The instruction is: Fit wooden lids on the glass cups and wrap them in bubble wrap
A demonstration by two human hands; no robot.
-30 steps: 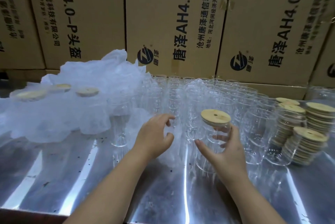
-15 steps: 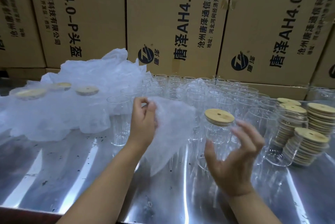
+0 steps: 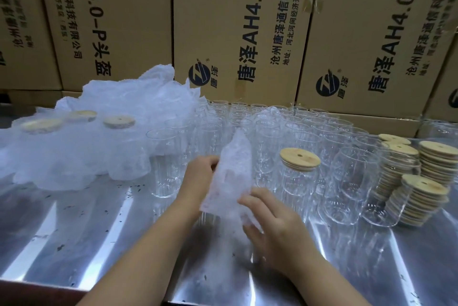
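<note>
1. Step in hand: wrapping. Bubble wrap sheet (image 3: 233, 181) is held upright over the table (image 3: 99, 243); lidded cup (image 3: 298, 181) stands just right of it, unwrapped
2. Left hand (image 3: 200, 176) grips the sheet's left edge, fingers curled; right hand (image 3: 272, 221), blurred, pinches the lower right edge between thumb and loosely bent fingers
3. Next, likely: spread the sheet, free one hand, fetch the lidded cup, roll
4. Around: open glass cups (image 3: 247, 122) packed close behind, lid stacks (image 3: 421, 194) right, wrapped cups (image 3: 74, 147) left, cardboard boxes (image 3: 235, 33) at back; tight spacing, neighbours easy to knock
</note>
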